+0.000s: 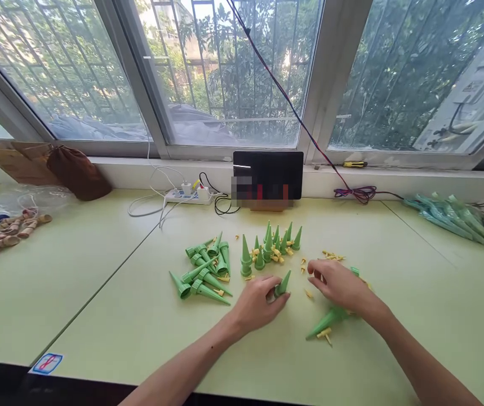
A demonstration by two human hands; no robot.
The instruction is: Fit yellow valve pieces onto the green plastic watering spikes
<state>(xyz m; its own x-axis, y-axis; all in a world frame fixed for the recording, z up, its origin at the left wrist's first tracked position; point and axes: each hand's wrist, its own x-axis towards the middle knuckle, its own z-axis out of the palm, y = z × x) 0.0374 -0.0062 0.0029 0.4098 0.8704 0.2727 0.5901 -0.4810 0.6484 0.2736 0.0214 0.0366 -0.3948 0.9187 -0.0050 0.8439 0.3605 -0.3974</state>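
Note:
My left hand (258, 301) is wrapped round a green plastic cone (284, 283), which stands point up on the table. To the right, my right hand (332, 279) hovers just over the tabletop with curled fingers and a gap between thumb and fingertips; nothing shows in it. Small yellow plastic pieces (333, 256) lie just beyond that hand. A loose yellow piece (308, 294) rests between the two hands. Partly under my right forearm lies another green cone (325, 323), with a yellow T-shaped valve (324, 334) beside it.
Several upright green cones (269, 242) with yellow fittings stand behind my left hand. A heap of green cones (208, 268) lies to the left. Farther back are a black screen (267, 177), a power strip (189, 196), coiled cables (358, 194) and plastic-wrapped items (453, 217).

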